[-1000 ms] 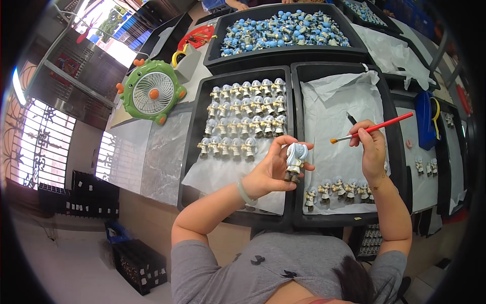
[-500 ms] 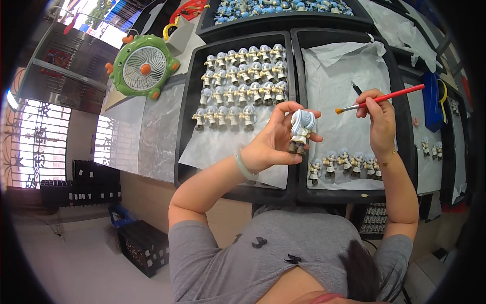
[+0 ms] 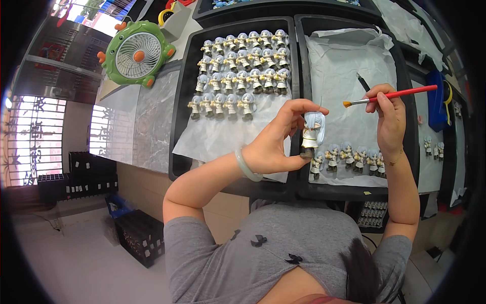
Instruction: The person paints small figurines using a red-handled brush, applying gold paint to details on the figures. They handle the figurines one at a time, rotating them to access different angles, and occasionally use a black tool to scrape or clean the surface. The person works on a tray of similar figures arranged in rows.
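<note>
My left hand (image 3: 277,139) grips a small figurine (image 3: 312,134) with pale blue hair, a white outfit and dark boots. It is upright, held between the forefinger at its head and the thumb by its feet. In my right hand (image 3: 389,114) is a red-handled paintbrush (image 3: 410,92), its tan bristles pointing left toward the figurine but apart from it. A second, dark slim tool (image 3: 361,81) shows behind the right fingers; whether that hand holds it too is unclear. Below the hands, several similar figurines (image 3: 346,153) stand in a row on the paper-lined right tray (image 3: 301,45).
A black tray (image 3: 185,71) on the left holds rows of matching figurines (image 3: 242,60) on white paper. Farther left stands a green cartoon-shaped fan (image 3: 137,54). Another black tray (image 3: 283,14) lies at the back, with a blue holder (image 3: 436,104) at the right.
The figurine has turned in my left hand, from its back to a side view. Both hands sit slightly farther right in the picture, and the surroundings have shifted up a little.
</note>
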Tool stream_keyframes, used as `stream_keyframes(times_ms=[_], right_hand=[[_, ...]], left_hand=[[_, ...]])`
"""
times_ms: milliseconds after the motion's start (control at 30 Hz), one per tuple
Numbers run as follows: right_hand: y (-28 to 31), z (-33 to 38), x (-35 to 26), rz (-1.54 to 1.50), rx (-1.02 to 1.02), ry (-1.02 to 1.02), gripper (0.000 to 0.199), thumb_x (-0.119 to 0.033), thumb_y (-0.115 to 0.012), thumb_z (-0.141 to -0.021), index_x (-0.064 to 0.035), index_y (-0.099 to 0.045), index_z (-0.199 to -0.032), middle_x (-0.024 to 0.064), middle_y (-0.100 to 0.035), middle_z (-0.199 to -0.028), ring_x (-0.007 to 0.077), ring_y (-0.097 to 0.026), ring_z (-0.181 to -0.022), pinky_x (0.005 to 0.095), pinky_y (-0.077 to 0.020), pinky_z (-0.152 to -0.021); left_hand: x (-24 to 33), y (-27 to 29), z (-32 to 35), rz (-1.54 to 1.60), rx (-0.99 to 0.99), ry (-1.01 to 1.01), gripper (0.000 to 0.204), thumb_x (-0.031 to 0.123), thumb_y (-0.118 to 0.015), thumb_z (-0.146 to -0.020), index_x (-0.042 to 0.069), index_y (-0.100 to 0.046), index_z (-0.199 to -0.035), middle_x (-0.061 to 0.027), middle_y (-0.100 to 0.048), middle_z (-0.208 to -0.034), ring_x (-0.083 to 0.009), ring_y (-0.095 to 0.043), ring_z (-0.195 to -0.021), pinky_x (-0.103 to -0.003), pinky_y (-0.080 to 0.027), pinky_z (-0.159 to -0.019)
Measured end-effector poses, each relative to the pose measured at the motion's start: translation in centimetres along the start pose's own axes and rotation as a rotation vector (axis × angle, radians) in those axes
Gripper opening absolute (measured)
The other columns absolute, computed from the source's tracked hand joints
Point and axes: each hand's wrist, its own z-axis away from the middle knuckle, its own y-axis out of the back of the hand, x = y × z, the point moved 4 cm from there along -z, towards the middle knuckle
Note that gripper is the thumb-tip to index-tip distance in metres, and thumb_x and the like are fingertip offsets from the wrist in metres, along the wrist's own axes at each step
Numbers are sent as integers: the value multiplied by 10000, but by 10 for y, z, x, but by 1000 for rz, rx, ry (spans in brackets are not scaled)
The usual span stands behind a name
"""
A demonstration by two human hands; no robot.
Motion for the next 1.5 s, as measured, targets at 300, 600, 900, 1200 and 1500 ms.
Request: stream_keyframes(times_ms=[300,600,900,1200,1500], right_hand=[[0,0,1,13,-5,0,207,-164,-424,-851,-10,-558,-820,21,-510,-647,64,-459,-621,201,-348,-597],[-1,0,-1,11,-19,4,206,-153,-420,-850,-3,-556,-818,28,-514,-664,67,-463,-626,201,-352,-599],[-8,8,-8,-74,-106,45,210,-160,-413,-840,5,-541,-820,71,-538,-763,100,-505,-657,215,-372,-610],[-39,18,-19,29,-401,50,195,-133,-448,-795,25,-560,-811,116,-543,-809,136,-514,-701,249,-396,-640],[-40,19,-39,362,-472,306,72,-77,-504,-739,-20,-545,-722,78,-555,-700,226,-530,-715,301,-415,-663]], left_hand=[[5,1,0,-169,-15,-70,658,-16,-593,-600,81,-273,-1166,-101,-422,-1180,-171,-426,-1039,-277,-352,-813],[8,4,6,-487,36,-43,643,115,-639,-526,24,-397,-1114,-104,-437,-1029,-223,-431,-919,-301,-338,-805],[15,4,5,-760,60,-17,633,239,-649,-467,53,-451,-1039,-96,-421,-844,-254,-409,-774,-313,-303,-707],[15,5,5,-783,74,-18,626,262,-654,-449,64,-461,-1010,-88,-422,-822,-251,-416,-753,-311,-299,-685],[12,5,5,-827,105,55,569,257,-646,-465,71,-472,-974,-83,-463,-851,-258,-443,-781,-313,-310,-694]])
